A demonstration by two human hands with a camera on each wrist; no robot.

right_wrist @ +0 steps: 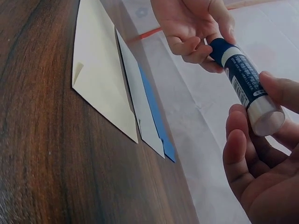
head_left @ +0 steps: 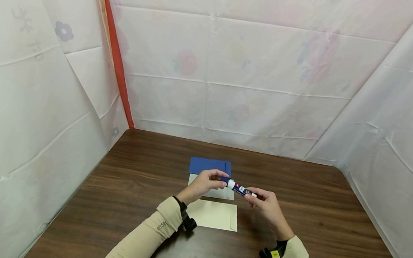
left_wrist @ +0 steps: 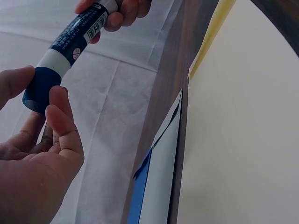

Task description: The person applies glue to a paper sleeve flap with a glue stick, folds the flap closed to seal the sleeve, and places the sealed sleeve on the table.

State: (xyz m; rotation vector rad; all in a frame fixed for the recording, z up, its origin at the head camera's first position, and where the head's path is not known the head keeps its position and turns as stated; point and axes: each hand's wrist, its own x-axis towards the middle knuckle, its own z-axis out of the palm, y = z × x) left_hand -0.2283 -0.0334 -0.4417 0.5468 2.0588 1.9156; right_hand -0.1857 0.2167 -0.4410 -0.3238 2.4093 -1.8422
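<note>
A glue stick (head_left: 239, 188) with a dark blue label and white bands is held above the table between both hands. My left hand (head_left: 204, 183) pinches its blue cap (left_wrist: 41, 88) between thumb and fingers. At the other end, my right hand (head_left: 267, 207) grips the tube near its white base (right_wrist: 265, 115). The cap sits against the white collar of the tube in the left wrist view. Below the hands lie a cream envelope (head_left: 215, 215), a pale grey-blue envelope (head_left: 220, 194) and a dark blue envelope (head_left: 207, 166), the pale one partly behind my left hand.
The envelopes lie in a column on the dark wooden table (head_left: 135, 172), cream nearest me, blue farthest. White patterned sheeting (head_left: 261, 69) hangs behind the table and along both sides. A red strip (head_left: 118, 59) runs down the back left corner.
</note>
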